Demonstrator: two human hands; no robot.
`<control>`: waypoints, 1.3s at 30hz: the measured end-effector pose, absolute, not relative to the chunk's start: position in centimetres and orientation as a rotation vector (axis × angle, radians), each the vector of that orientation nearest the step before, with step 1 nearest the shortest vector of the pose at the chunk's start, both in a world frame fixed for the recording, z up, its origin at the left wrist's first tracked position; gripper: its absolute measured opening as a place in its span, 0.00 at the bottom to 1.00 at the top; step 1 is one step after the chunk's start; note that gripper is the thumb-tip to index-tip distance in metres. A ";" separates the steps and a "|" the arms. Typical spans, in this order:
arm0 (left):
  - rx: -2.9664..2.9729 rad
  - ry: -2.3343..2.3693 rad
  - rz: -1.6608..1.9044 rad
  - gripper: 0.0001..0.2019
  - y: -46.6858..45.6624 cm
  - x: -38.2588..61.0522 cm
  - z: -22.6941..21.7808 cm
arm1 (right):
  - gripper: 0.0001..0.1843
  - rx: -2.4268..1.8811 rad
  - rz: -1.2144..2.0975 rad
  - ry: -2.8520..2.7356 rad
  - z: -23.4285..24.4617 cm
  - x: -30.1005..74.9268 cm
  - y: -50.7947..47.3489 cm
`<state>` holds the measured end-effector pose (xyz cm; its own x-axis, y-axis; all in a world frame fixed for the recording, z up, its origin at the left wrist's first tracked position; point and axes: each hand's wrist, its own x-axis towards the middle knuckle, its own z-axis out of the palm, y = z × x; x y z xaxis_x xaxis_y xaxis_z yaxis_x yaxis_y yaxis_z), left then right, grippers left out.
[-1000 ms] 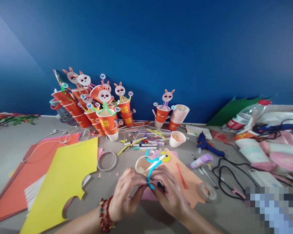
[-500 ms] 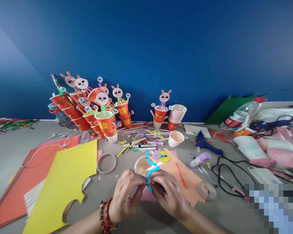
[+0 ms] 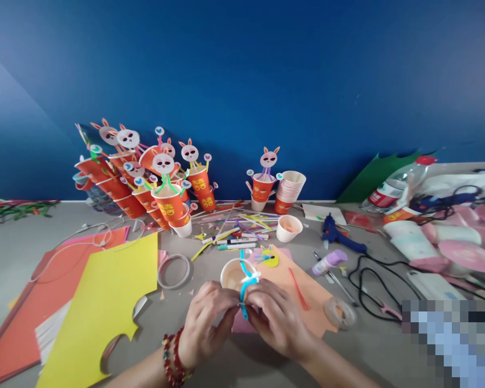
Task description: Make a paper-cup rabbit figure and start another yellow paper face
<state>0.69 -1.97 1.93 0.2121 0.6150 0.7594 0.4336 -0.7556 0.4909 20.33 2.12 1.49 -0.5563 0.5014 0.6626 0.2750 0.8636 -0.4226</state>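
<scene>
At the near side of a white paper cup (image 3: 226,276), my left hand (image 3: 208,318) and my right hand (image 3: 277,318) meet with bent fingers. Between their fingertips runs a bent blue strip (image 3: 243,295), which looks like a soft straw or pipe cleaner. Both hands pinch around its lower end. The strip's upper part stretches over the cup's opening, and a short white piece (image 3: 254,277) crosses it there. My fingers hide the cup's near rim, so I cannot tell how strip and cup join. A yellow round cutout (image 3: 271,258) lies just beyond the right hand.
Several red cups with rabbit faces (image 3: 167,207) stand at back left, with stacked cups (image 3: 291,188) farther right. Straws and markers (image 3: 238,241) lie mid-table. A blue glue gun (image 3: 341,235), glue stick (image 3: 329,262) and black cable (image 3: 361,293) are right; yellow paper (image 3: 105,302) is left.
The view has shifted slightly. The white piece and the blue strip's upper bend sit a little lower over the cup. Both hands keep their pinch in nearly the same place.
</scene>
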 end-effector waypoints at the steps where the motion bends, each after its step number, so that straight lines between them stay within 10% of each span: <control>1: 2.312 1.012 1.574 0.17 -1.9 0.7 1.9 | 0.11 -0.555 0.343 -2.194 1.6 20.3 2.2; 39: 2.377 1.103 1.456 0.11 -2.1 0.8 2.1 | 0.10 -0.497 0.419 -2.243 1.6 20.6 2.5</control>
